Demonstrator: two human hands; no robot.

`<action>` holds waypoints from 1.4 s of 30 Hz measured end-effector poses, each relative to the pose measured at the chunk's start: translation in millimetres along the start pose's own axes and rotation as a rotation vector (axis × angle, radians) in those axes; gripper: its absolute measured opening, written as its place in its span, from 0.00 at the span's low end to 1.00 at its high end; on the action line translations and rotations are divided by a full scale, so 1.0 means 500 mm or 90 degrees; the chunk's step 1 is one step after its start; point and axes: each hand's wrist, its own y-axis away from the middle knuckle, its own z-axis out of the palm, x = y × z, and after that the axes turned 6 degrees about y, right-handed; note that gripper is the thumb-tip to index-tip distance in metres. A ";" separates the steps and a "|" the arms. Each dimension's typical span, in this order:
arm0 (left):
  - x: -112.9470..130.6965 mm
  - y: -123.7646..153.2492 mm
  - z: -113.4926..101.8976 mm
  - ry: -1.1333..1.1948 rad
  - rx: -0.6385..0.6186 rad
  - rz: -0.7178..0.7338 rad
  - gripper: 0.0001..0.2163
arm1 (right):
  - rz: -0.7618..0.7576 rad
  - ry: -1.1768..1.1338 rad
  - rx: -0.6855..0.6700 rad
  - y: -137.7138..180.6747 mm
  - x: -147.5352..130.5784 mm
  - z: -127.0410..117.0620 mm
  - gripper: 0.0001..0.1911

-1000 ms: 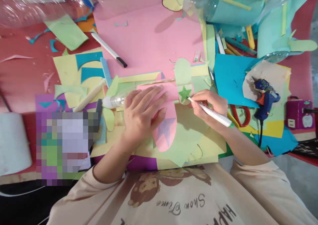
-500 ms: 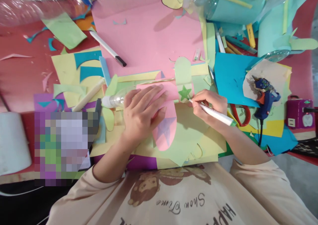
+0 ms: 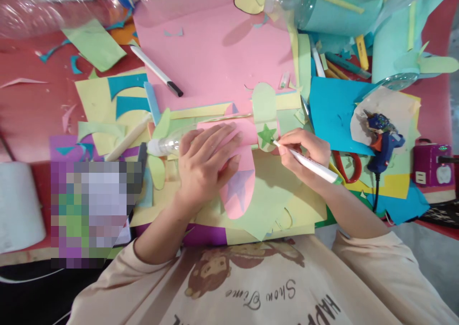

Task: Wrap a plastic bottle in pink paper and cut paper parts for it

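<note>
A clear plastic bottle (image 3: 168, 146) wrapped in pink paper lies on its side in front of me. My left hand (image 3: 206, 160) is laid over its middle, fingers curved across the pink wrap and thumb on the near side. Between the fingers and thumb of my right hand (image 3: 304, 150) is a white marker pen (image 3: 315, 167) with a green end. Its tip is at the right edge of a green star (image 3: 267, 134) on the bottle's pale band. A pink paper wing (image 3: 238, 196) with a purple star sticks out towards me; a pale green wing (image 3: 264, 100) points away.
A blue glue gun (image 3: 383, 148) lies at the right, near red-handled scissors (image 3: 353, 168). Another marker (image 3: 156, 70) rests on the pink sheet (image 3: 215, 42). Paper scraps cover the left side, and a blue-wrapped bottle (image 3: 394, 47) stands at the back right.
My right hand and the marker pen have shifted very slightly to the right. My left hand stays on the bottle.
</note>
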 end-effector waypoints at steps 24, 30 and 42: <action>-0.001 0.003 0.000 0.009 -0.019 -0.022 0.14 | 0.008 0.035 0.008 -0.003 0.000 -0.003 0.03; 0.003 -0.001 -0.001 -0.029 -0.031 -0.036 0.13 | 0.002 0.007 -0.011 -0.005 -0.002 -0.003 0.05; -0.001 0.005 0.001 0.030 -0.028 -0.041 0.14 | 0.000 0.002 -0.025 -0.004 -0.001 -0.006 0.06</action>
